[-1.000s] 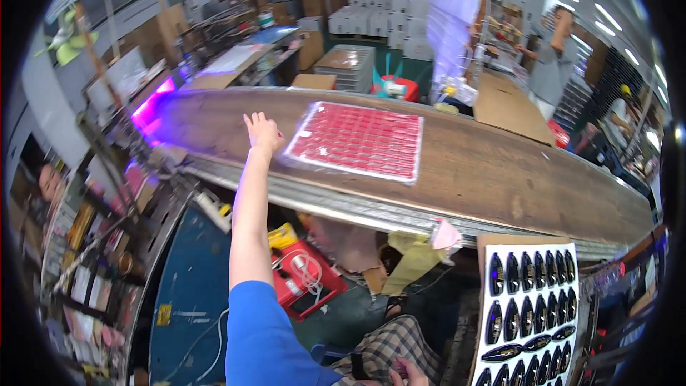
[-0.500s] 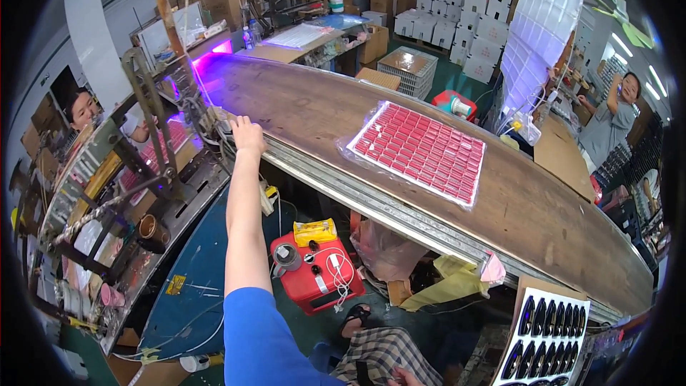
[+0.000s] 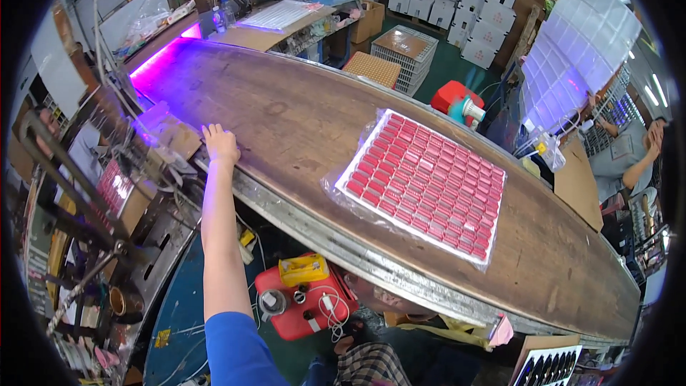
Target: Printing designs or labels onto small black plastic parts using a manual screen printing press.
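Note:
My left hand (image 3: 221,145) reaches far forward, the arm bare below a blue sleeve. It lies palm down at the near edge of a long brown conveyor belt (image 3: 300,179), close to the purple-lit end. Its fingers are stretched out, and no held thing shows in them; the palm is hidden. Right of it, apart from the hand, a white sheet of many small red pieces (image 3: 430,184) lies on the belt on clear plastic film. Beside the hand, a piece of cardboard (image 3: 179,137) sits at the belt's edge. My right hand is out of view.
A metal frame with a lever (image 3: 78,171) stands left, with a person behind it. Beneath the belt is a red stool (image 3: 286,320) holding a yellow packet and cables. A tray of dark pieces (image 3: 549,366) is lower right. Another person (image 3: 632,154) is at far right.
The view has shifted, so the red sheet appears larger and lower. My left hand has moved onto the belt's edge, fingers more extended. The bit of my right hand seen at the lower edge is gone.

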Motion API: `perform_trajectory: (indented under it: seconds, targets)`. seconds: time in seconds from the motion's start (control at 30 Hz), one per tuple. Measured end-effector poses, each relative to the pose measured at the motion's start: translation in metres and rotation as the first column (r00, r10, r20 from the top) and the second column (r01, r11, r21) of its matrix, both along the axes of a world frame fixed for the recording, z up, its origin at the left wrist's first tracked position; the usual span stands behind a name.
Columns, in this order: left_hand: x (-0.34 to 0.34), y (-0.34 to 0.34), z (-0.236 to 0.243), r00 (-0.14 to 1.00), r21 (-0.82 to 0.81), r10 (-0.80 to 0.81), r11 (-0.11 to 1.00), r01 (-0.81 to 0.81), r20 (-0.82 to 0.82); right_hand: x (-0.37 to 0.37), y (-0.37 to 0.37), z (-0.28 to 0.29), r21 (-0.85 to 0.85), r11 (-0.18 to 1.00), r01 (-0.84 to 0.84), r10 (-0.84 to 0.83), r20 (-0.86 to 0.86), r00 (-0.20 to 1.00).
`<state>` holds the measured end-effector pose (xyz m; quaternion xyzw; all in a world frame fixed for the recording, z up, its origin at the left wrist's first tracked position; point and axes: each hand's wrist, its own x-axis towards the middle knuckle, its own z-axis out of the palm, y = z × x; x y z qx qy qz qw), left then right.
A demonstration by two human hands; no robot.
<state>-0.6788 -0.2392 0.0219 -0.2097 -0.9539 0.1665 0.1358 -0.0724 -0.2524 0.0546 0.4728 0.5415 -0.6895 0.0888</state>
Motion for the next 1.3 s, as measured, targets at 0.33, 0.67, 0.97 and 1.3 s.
perform_trajectory:
  seconds: [0.33,0.67,0.97,1.3]
  targets:
    - [-0.086,0.025,-0.051,0.995,-0.024,0.091,0.995,-0.092,-0.044,-0.083,0.059,-0.019,0.18,0.976,-0.118,0.117,0.019,0.993]
    - [-0.088,0.035,-0.04,0.982,0.121,0.155,0.978,-0.168,0.109,-0.084,0.074,-0.025,0.28,0.938,-0.204,0.202,0.036,0.979]
    - [-0.121,-0.025,-0.042,0.828,0.792,0.02,-0.305,-0.528,0.56,-0.02,0.064,-0.004,0.375,0.898,-0.231,0.236,0.033,0.971]
    - [0.215,0.079,0.01,0.654,0.978,-0.745,-0.012,-0.207,0.129,0.102,-0.001,0.024,0.487,0.849,-0.206,0.218,0.034,0.975]
